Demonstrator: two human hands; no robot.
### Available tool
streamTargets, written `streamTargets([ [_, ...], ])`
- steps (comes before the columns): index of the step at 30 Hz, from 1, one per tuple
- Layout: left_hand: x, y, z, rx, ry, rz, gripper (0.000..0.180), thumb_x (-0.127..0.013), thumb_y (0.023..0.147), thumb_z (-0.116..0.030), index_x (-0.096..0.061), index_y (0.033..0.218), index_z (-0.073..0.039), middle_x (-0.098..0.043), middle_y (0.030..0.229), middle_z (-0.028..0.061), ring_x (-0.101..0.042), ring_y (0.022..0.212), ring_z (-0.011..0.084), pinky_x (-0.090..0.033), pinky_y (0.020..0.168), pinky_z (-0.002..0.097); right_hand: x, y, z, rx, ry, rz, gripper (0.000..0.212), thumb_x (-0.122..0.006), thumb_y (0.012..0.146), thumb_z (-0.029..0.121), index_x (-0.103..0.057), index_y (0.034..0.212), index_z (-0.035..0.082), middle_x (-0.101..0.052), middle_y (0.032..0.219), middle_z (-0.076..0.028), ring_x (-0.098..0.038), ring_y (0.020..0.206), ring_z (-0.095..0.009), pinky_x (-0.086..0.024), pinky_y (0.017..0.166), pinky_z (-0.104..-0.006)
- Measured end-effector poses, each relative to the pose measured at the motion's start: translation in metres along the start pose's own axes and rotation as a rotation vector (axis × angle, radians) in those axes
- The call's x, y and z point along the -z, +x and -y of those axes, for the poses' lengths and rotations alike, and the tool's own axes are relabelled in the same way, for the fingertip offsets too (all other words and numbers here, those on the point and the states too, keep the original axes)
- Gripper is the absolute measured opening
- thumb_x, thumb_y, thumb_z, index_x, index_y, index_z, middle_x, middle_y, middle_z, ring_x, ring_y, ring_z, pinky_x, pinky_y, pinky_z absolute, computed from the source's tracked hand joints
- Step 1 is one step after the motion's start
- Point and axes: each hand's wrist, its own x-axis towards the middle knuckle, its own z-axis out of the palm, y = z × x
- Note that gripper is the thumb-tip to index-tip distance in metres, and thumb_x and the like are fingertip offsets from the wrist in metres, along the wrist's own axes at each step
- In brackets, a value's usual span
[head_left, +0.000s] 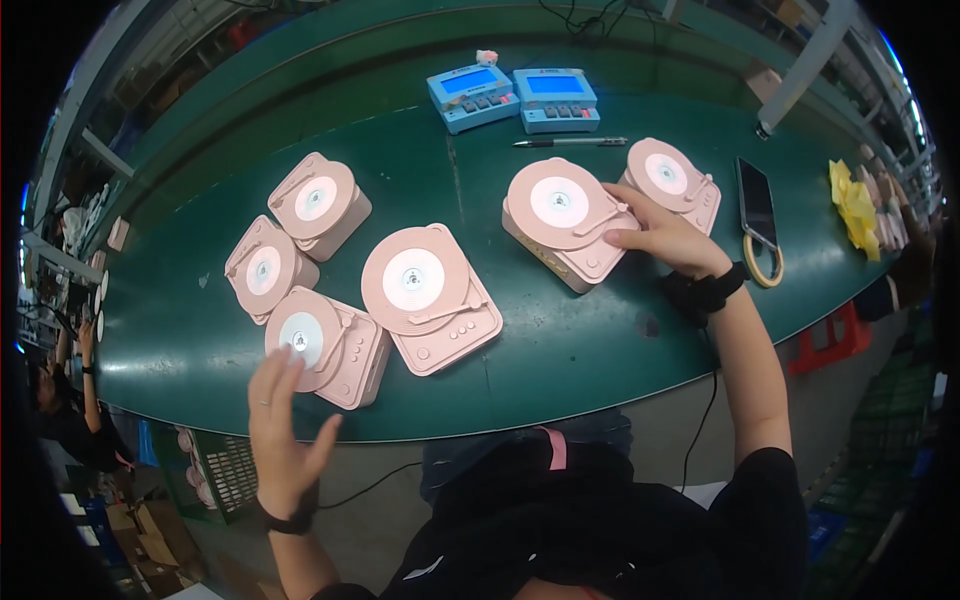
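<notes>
My right hand (668, 238) grips the right side of a pink toy record player (562, 215), with its thumb by the tonearm. That player sits tilted, showing its front side wall. Close behind the hand is another pink record player (668, 172). My left hand (285, 430) is open, fingers spread, over the near-left edge of a pink record player (350, 365); whether it touches cannot be told. Beside that one lies a larger-looking record player (430, 300). Two more players, an upper one (318, 205) and a lower one (268, 270), stand at the left.
Two blue boxes with screens, one left (472, 97) and one right (556, 100), stand at the back of the green table (560, 370). A pen (570, 143) lies before them. At right are a phone (756, 200), a tape roll (768, 265) and yellow paper (852, 210). Another person (75, 420) is far left.
</notes>
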Motion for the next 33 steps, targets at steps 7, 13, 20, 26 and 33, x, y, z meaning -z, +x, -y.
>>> streamTargets([
  [7,-0.020,-0.023,-0.020,0.044,0.067,-0.013,0.068,-0.078,0.065,-0.014,-0.054,0.129,-0.004,-0.046,0.139,0.0170,-0.044,0.126,0.0390,-0.037,0.104,0.0472,-0.012,-0.012,0.004,0.162,-0.127,-0.085,0.071,-0.068,0.085,0.021,-0.034,0.145,0.004,-0.042,0.143,-0.013,-0.040,0.133,-0.024,-0.030,0.110,-0.0352],
  [13,-0.026,-0.023,-0.025,0.018,0.087,0.023,0.060,-0.078,0.066,-0.017,-0.060,0.122,-0.004,-0.049,0.136,0.0159,-0.046,0.123,0.0375,-0.039,0.101,0.0463,-0.025,-0.048,0.024,0.584,-0.778,0.000,0.050,-0.068,0.079,0.012,-0.057,0.129,0.010,-0.045,0.141,-0.018,-0.041,0.132,-0.036,-0.031,0.110,-0.0449],
  [20,-0.030,-0.020,-0.019,0.007,0.067,-0.038,0.053,-0.078,0.067,-0.018,-0.063,0.116,-0.007,-0.054,0.129,0.0139,-0.051,0.117,0.0356,-0.042,0.096,0.0443,-0.035,-0.050,0.025,0.527,-0.754,-0.047,0.037,-0.069,0.077,0.011,-0.068,0.114,0.013,-0.046,0.141,-0.018,-0.039,0.134,-0.040,-0.028,0.111,-0.0477],
  [26,-0.035,-0.020,-0.017,0.041,0.023,-0.079,0.046,-0.078,0.067,-0.017,-0.066,0.110,-0.008,-0.056,0.126,0.0134,-0.054,0.113,0.0344,-0.044,0.093,0.0421,-0.042,-0.037,0.011,0.461,-0.607,-0.216,0.026,-0.074,0.075,0.013,-0.075,0.101,0.017,-0.046,0.144,-0.015,-0.033,0.138,-0.038,-0.021,0.114,-0.0502],
  [33,-0.042,-0.025,-0.014,0.111,-0.149,-0.115,0.042,-0.080,0.065,-0.015,-0.069,0.105,-0.010,-0.054,0.128,0.0153,-0.047,0.122,0.0364,-0.039,0.100,0.0433,-0.043,-0.030,0.007,0.440,-0.498,-0.265,0.029,-0.086,0.062,0.022,-0.078,0.090,0.018,-0.048,0.142,-0.015,-0.032,0.139,-0.039,-0.021,0.113,-0.0505],
])
